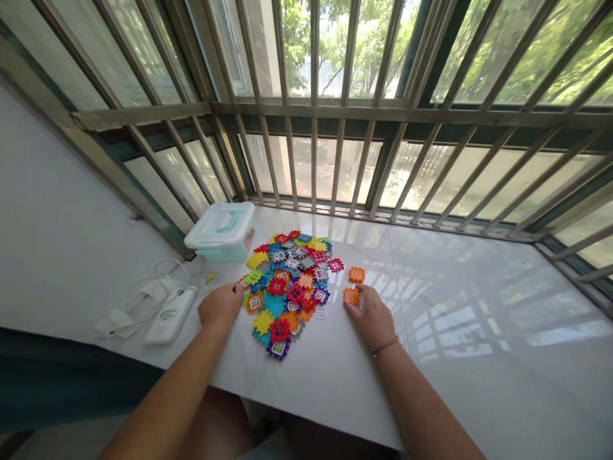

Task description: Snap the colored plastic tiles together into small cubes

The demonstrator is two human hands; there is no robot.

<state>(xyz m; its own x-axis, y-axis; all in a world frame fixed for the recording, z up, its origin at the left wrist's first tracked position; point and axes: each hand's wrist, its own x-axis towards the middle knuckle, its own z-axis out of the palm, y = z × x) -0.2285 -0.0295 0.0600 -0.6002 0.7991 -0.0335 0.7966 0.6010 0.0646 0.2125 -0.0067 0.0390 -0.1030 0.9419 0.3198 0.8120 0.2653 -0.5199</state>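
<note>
- A thin dark cord bracelet [384, 345] circles the right wrist.
- The right hand [371, 317], just beyond the bracelet, is bare.
- The right forearm [426, 402], just behind the bracelet, is bare, without a sleeve.
- The left hand [220, 305] and left forearm [172, 390], well apart from the bracelet, are also bare.
- A bare leg [215, 425] shows lower left of the bracelet.

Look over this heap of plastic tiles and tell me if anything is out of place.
Two orange interlocking tiles lie apart from the heap of coloured tiles, which makes them stand out; the lower orange tile sits under the fingers of the right hand. Farther left, a crumpled white tissue lies loose.
</note>
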